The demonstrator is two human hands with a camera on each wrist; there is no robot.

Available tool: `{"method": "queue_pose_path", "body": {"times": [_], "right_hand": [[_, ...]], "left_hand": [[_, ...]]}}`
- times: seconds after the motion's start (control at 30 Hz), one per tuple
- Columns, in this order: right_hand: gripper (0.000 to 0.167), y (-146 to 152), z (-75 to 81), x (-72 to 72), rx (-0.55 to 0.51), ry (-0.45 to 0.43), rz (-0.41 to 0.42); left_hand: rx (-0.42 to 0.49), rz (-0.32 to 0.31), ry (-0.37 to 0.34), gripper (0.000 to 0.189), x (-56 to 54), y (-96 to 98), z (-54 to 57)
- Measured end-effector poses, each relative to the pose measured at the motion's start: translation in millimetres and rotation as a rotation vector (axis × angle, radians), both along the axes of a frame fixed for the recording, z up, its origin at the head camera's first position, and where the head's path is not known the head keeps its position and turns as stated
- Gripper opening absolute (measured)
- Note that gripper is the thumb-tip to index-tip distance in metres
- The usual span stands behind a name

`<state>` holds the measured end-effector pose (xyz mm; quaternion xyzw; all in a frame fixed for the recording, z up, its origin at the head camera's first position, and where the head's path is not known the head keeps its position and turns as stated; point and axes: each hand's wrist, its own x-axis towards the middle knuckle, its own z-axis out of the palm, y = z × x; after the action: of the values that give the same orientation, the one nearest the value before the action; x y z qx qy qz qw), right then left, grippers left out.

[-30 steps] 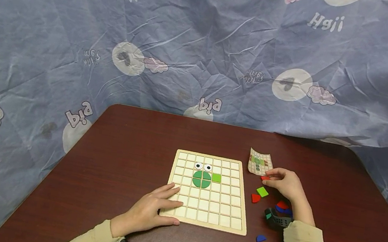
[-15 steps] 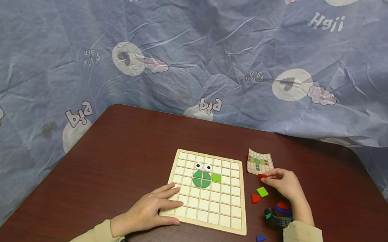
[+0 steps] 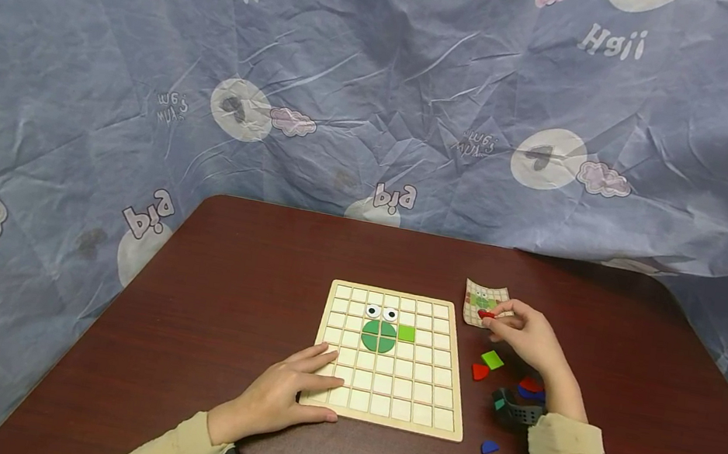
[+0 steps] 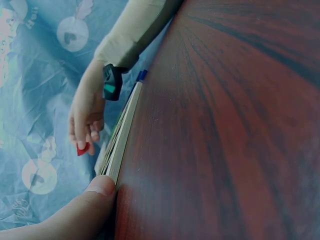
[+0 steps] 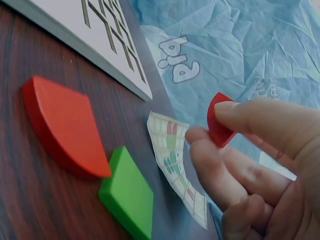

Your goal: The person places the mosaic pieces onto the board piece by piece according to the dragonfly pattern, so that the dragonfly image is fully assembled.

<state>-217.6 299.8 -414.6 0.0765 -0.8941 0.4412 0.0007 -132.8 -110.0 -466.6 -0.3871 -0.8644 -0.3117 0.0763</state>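
My right hand (image 3: 533, 340) pinches a small red quarter-circle piece (image 5: 218, 125) between thumb and fingers, raised above the table. In the head view the piece overlaps the curled pattern card (image 3: 477, 297). Lower left, my left hand (image 3: 279, 393) rests with spread fingers on the near-left corner of the wooden grid board (image 3: 413, 391); its thumb (image 4: 102, 185) lies along the board's near edge. On the board sit two eye pieces (image 3: 382, 313), several dark green quarter-circles (image 3: 369, 342) forming a disc, and one light green square (image 3: 406, 334) to their right.
Right of the board lie a light green square (image 3: 492, 360), a red quarter-circle (image 3: 479, 372) and a blue piece (image 3: 489, 447). Red (image 3: 530, 384) and blue (image 3: 531, 394) pieces lie by the right wrist. A patterned cloth (image 3: 382, 104) hangs behind the dark table (image 3: 246, 256).
My right hand has lifted the red quarter-circle from beside the card and carried it slightly left and up over the card. The left hand has stayed on the board.
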Motion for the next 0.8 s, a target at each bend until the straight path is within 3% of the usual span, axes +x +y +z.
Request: {"method": "queue_pose_path", "body": {"times": [0.47,0.8], "right_hand": [[0.032,-21.1,2.4,-0.3,-0.053,0.065,0.115],[0.03,-32.9,-2.6,-3.8,-0.077,0.038,0.141]], "left_hand": [[-0.004,0.004,-0.004,0.048,0.2,0.0,0.3],[-0.002,-0.002,-0.001,0.048,0.0,0.5,0.6]]}}
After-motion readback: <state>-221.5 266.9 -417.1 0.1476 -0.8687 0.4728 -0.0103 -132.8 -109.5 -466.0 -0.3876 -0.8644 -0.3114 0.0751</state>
